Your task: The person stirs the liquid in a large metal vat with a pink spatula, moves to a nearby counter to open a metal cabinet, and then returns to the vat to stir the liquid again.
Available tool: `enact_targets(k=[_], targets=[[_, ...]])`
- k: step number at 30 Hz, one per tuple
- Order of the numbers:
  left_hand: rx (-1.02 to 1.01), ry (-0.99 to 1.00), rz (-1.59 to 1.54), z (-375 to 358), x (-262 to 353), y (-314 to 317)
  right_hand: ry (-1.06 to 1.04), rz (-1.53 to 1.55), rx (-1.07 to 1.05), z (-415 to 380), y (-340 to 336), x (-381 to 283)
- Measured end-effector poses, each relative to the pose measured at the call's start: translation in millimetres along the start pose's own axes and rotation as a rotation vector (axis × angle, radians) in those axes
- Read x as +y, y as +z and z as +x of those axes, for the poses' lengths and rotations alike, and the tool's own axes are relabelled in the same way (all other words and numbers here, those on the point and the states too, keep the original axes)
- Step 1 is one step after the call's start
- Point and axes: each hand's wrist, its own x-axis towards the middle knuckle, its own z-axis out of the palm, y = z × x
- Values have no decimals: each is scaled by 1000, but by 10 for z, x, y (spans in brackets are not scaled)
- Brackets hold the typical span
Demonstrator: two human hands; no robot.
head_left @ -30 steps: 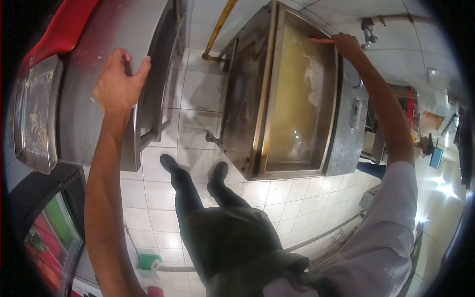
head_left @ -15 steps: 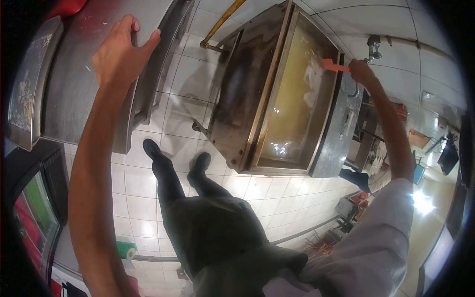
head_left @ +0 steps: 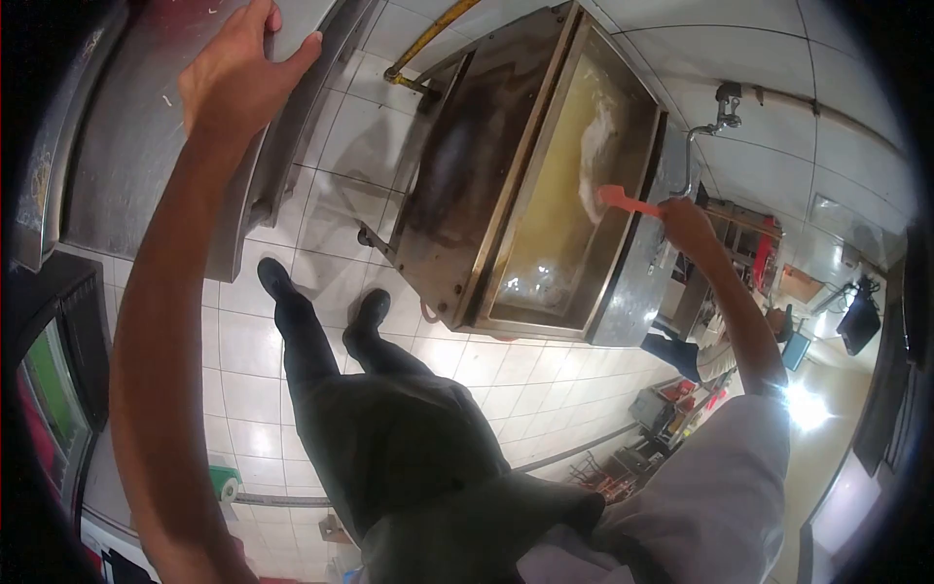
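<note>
My right hand is closed on the handle of an orange tool. The tool's broad end reaches over a metal basin of yellowish liquid, beside a whitish streak on the surface. Whether the tool touches the liquid is hard to tell. At the upper left, my left hand is over the edge of a steel counter, thumb and fingers apart and nothing between them.
A metal faucet is on the tiled wall behind the basin. A yellow pipe stands left of it. Another person's dark-clad leg shows beyond the basin. A green roll lies at lower left.
My right hand and the orange tool have moved down and left along the basin. The whitish streak is now narrower. The view has shifted, and my left hand appears higher.
</note>
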Motion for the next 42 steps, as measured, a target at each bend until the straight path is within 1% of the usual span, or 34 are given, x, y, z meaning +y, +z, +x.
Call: enact_targets(k=[2, 5, 7, 9, 11, 12, 15, 18, 19, 21, 24, 26, 28, 30, 32, 35, 38, 41, 42], targets=[[8, 31, 20, -7, -49, 33, -18, -2, 59, 36, 64, 134], [-72, -44, 19, 4, 80, -82, 60, -20, 133, 166, -228, 136], [-85, -174, 67, -82, 424, -321, 105, -94, 121, 364, -374, 213], [-158, -303, 60, -30, 620, -492, 191, -73, 200, 485, -584, 196], [-290, -435, -12, 60, 665, -594, 167, -93, 230, 785, -558, 496], [-274, -411, -11, 39, 642, -562, 158, -104, 244, 892, -525, 635], [-207, -341, 10, -36, 581, -477, 287, -50, 158, 1024, -556, 708], [-161, -304, 33, -86, 579, -450, 126, -31, 161, 885, -323, 749], [-171, -313, 12, -67, 540, -430, 139, -46, 150, 803, -222, 730], [-156, -308, -4, -83, 518, -426, 168, -77, 136, 578, -124, 555], [-113, -245, 10, -133, 509, -416, 125, -65, 49, 151, -88, 173], [-100, -184, 30, -110, 368, -348, 142, -9, -36, -97, 119, 32], [-45, -159, -22, -131, 332, -331, 153, 40, 33, -391, 288, -296], [22, -89, -54, -139, 246, -290, 160, 115, 14, -635, 283, -624], [100, 27, -71, -121, 104, -183, 65, 79, 4, -810, 590, -681], [175, 163, -186, -56, -140, 8, 146, 65, -99, -1069, 527, -1126], [254, 195, -250, -34, -193, 60, 161, 84, -166, -1290, 546, -1361], [197, 143, -215, -22, -154, -2, 24, 64, -76, -1526, 655, -1466], [197, 146, -213, -21, -167, -6, 26, 54, -102, -1533, 646, -1466]])
